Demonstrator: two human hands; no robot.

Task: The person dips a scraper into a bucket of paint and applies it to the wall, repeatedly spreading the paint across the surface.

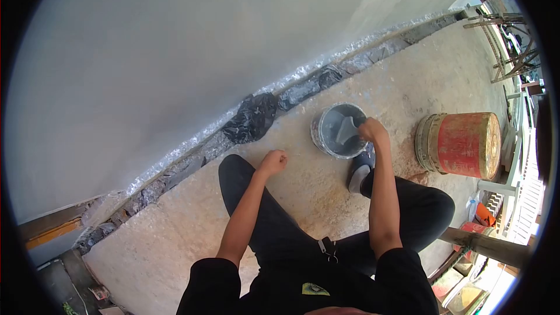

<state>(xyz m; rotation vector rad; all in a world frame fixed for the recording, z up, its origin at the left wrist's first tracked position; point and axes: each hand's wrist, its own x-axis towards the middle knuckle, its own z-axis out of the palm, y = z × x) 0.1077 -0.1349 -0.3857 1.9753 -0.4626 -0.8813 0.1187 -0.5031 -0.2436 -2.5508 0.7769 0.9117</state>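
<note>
My right hand [372,130] is closed round the grip of a putty knife [347,130], just over the rim of a bucket [318,134]. The knife's broad, pale blade reaches down into the bucket, which holds grey, wet-looking paste [334,121]. Most of the grip is hidden by my fingers. My left hand [274,162] is curled into a loose fist beside my bent knee, apart from the bucket, and nothing shows in it. One shoe [367,157] is close to the bucket's near side.
A smooth grey wall [175,70] fills the upper left. Along its foot runs a rough gap with crumpled black plastic [254,118]. A red, paint-stained bucket [466,144] is at the right on the concrete floor [315,198]. Metal frames [504,52] stand at the far right.
</note>
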